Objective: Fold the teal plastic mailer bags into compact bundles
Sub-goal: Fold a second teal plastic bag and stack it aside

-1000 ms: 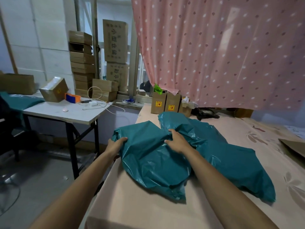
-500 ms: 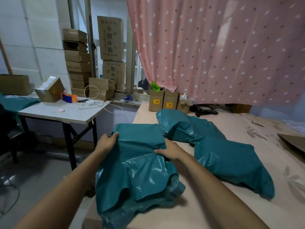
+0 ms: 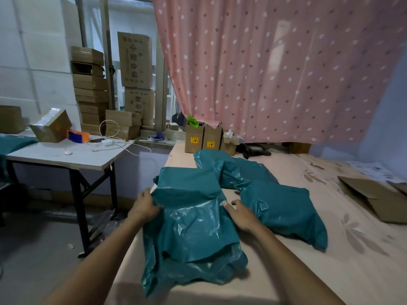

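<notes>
A teal plastic mailer bag (image 3: 189, 227) lies folded over on the pink bed sheet (image 3: 297, 278), its lower edge crumpled near the bed's left side. My left hand (image 3: 144, 205) pinches the bag's left edge at the fold line. At the right edge of the same bag rests my right hand (image 3: 241, 214), fingers pressing on the plastic. Another teal mailer bag (image 3: 284, 212) lies flat to the right. A third teal bag (image 3: 237, 170) sits crumpled behind, toward the window.
Two small brown boxes (image 3: 203, 138) with yellow labels stand at the bed's far end under the pink dotted curtain (image 3: 275, 69). A flattened carton (image 3: 374, 199) lies at the right. The white table (image 3: 66, 156) on the left carries boxes and cables.
The front bag was lifted off the pile, pulled toward me and folded over on itself. My hands have shifted from its top to its left and right edges.
</notes>
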